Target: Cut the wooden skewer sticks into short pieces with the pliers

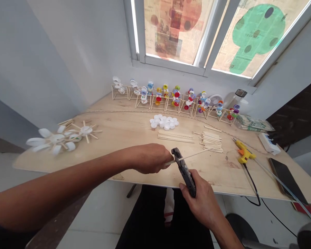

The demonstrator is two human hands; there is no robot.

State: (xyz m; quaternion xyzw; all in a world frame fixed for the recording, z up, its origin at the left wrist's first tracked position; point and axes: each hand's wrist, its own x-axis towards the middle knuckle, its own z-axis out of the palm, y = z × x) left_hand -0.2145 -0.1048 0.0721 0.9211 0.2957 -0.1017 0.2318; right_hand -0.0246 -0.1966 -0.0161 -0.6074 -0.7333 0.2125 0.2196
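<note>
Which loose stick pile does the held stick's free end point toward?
The rightmost pile, mostly shorter sticks; the longer-stick pile lies to its left, in front of the white caps.

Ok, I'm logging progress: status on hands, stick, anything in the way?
Left hand gripping wooden stick. Right hand holding dark plier-like tool, jaws at the stick. Stick's far end overlaps short-stick pile in view; contact unclear.

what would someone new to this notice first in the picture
Probably the row of stick frames with colourful caps along the back of the table, below the window. Front and centre, the right hand grips a dark hand tool against a thin stick held in the left hand. The yellow glue gun stands out on the right.
</note>
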